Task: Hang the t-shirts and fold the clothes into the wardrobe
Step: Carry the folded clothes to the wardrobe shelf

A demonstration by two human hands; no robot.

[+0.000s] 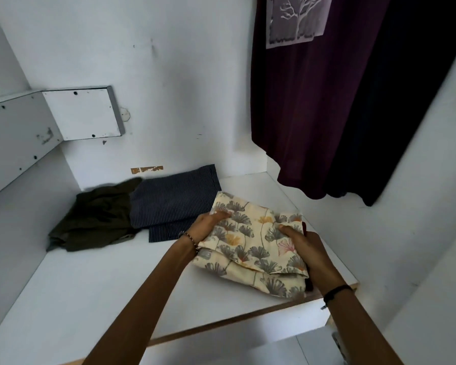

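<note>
A folded cream cloth with a grey and yellow leaf print (253, 246) lies on the white wardrobe shelf (95, 280), near its front right corner. My left hand (208, 225) grips the cloth's left edge, thumb on top. My right hand (306, 248) grips its right edge, thumb on top as well. Behind the cloth lies a folded dark blue striped garment (174, 201). Left of that sits a crumpled olive green garment (95, 217). A maroon t-shirt with a pale tree print (308, 96) hangs above the shelf at the right.
A dark garment (395, 127) hangs right of the maroon t-shirt. A small white corner shelf (82, 114) juts from the back wall at upper left. The wardrobe's side wall (406, 219) rises close on the right.
</note>
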